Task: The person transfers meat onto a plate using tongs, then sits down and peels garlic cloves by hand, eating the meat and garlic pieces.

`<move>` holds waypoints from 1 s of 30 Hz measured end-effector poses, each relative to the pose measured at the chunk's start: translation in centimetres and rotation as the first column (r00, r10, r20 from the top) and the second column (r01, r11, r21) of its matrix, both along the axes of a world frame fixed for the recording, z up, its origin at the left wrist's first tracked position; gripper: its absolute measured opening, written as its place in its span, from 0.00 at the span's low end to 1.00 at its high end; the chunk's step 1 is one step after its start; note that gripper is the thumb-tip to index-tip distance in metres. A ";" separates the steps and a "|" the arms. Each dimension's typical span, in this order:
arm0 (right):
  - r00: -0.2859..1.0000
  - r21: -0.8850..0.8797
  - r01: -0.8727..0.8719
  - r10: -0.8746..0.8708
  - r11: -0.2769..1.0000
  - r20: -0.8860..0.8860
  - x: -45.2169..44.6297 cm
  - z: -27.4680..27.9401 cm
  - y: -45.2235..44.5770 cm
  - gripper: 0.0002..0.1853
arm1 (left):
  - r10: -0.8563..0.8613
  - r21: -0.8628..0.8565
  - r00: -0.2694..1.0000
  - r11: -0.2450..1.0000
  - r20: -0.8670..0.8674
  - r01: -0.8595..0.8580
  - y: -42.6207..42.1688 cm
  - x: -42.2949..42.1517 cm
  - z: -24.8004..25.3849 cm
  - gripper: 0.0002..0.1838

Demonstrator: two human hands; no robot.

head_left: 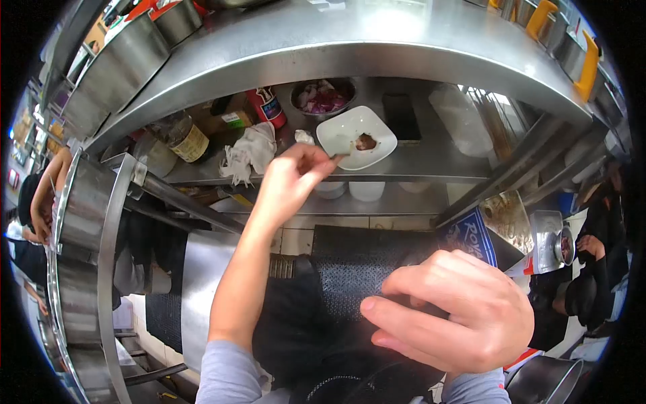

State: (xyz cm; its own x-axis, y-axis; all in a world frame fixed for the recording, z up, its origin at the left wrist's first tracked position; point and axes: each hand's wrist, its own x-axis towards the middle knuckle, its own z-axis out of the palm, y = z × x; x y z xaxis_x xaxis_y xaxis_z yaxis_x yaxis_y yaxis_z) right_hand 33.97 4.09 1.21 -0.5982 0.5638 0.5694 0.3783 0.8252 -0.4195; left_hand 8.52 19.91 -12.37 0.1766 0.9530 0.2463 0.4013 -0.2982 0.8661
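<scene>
A white square dish (373, 156) with a small brown and white morsel of food (365, 141) in it sits on the steel shelf under the counter. My left hand (294, 176) reaches to the dish's near left edge, thumb and fingers pinched on a small dark piece (340, 156) that I cannot make out. Closer to the camera, my right hand (457, 310) hangs in the air at the lower right, its fingers curled and the thumb apart from them. Nothing shows between those fingers.
Behind the dish stands a metal bowl of chopped red onion (323, 97). A white cloth (250, 151), a labelled jar (187, 143) and a red bottle (269, 108) are to its left, a dark phone-like slab (401, 118) to its right. The counter edge (336, 60) overhangs the shelf. People stand at both sides.
</scene>
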 end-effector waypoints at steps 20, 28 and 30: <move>0.986 -0.058 0.122 -0.114 0.991 0.126 2.2 0.0 -0.1 0.20 | 0.328 0.104 0.889 0.920 0.321 -0.377 3.2 -8.4 -3.2 0.13; 0.980 -0.041 0.124 -0.116 0.991 0.164 0.0 -0.3 0.2 0.18 | 0.207 -0.079 0.619 0.970 0.757 -0.228 1.8 -12.5 -2.8 0.16; 0.971 -0.025 0.159 -0.152 0.987 0.184 -0.7 -0.6 0.5 0.17 | 0.207 -0.097 0.600 0.973 0.773 -0.210 1.8 -12.8 -2.9 0.16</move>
